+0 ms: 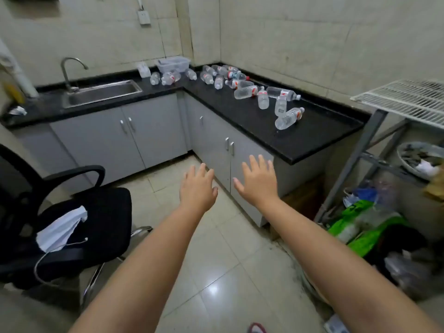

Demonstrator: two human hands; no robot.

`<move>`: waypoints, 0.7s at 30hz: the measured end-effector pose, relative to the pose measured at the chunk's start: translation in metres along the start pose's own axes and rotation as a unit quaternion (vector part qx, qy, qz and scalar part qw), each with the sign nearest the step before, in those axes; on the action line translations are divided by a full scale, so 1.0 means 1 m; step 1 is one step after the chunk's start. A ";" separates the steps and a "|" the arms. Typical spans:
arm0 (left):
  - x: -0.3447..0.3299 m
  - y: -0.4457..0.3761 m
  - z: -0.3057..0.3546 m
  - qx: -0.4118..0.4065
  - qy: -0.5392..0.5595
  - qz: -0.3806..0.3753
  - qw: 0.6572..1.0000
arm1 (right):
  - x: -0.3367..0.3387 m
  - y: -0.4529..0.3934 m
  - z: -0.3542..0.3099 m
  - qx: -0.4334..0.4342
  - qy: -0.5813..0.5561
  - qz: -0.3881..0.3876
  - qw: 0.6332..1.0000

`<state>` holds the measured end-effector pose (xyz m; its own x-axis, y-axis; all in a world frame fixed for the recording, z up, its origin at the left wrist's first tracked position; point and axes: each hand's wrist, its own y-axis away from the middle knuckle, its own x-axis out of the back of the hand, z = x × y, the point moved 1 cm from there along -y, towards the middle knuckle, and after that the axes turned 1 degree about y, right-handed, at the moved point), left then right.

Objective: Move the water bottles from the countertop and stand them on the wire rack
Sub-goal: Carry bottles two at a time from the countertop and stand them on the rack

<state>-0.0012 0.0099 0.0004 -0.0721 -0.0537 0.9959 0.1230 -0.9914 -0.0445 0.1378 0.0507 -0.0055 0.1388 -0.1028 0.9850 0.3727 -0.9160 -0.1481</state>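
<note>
Head view: both hands, left and right, spread empty.
Nearest clear plastic water bottle on black worktop is best gripped mid-body, then stood on white wire rack.

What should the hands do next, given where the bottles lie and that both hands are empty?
Probably step toward the counter and reach the right hand for the nearest bottle, which lies on its side at the countertop end closest to the wire rack. Both hands, the left hand too, are open, empty and short of the counter, and the rack top shows no bottles.
</note>
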 end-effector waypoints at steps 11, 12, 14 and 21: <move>-0.053 -0.208 0.019 0.025 0.075 -0.076 0.994 | -0.064 -0.179 0.100 -0.044 -0.075 -0.061 0.994; -0.051 -0.227 0.021 0.025 0.076 -0.077 0.994 | -0.063 -0.197 0.110 -0.050 -0.081 -0.054 0.994; -0.049 -0.267 0.025 0.019 0.072 -0.073 0.995 | -0.062 -0.231 0.131 -0.073 -0.083 -0.046 0.993; -0.061 -0.393 0.037 -0.036 0.061 -0.079 0.994 | -0.078 -0.323 0.199 -0.166 -0.096 -0.022 0.981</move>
<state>-0.0084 0.4072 -0.0402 -0.2047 0.0944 0.9743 0.0297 -0.9943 0.1026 0.1888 0.4314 -0.0518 0.3121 -0.0136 0.9499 0.0680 -0.9970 -0.0366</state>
